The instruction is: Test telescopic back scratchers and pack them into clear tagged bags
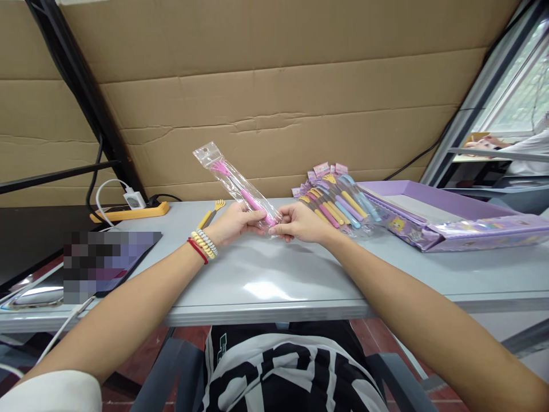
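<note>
Purple box [412,232] right of the wrapped utensils [343,206]

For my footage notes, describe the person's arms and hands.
The left hand is ungloved, with pale coiled bands and a red cord at its wrist; a white sleeve shows farther up. The right hand is ungloved, its wrist and forearm bare.

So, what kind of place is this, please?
Probably a small packing workplace, perhaps a shared workshop. A pink item sits in a clear sleeve, more bagged items lie beside an open purple box, and someone else's arm shows at another table.
</note>
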The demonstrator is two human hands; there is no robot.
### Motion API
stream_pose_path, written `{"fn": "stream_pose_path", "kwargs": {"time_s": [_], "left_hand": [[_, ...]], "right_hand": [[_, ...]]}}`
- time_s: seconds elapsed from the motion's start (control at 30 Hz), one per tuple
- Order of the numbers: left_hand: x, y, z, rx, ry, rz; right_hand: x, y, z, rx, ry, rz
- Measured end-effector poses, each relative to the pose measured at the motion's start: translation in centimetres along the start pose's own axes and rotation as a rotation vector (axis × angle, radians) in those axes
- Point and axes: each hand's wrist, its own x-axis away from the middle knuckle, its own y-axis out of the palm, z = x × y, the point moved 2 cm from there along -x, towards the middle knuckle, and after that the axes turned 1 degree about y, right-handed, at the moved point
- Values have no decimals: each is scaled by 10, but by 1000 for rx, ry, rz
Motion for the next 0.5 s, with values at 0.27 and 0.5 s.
{"fn": "stream_pose_path", "kwargs": {"time_s": [0.27, 0.5], "left_hand": [[-1, -18, 0, 39, -88, 56], [-2, -23, -6, -35, -176, -21]], "right_hand": [[-1, -1, 6, 146, -45, -58], [1, 0, 5, 52, -105, -70]]}}
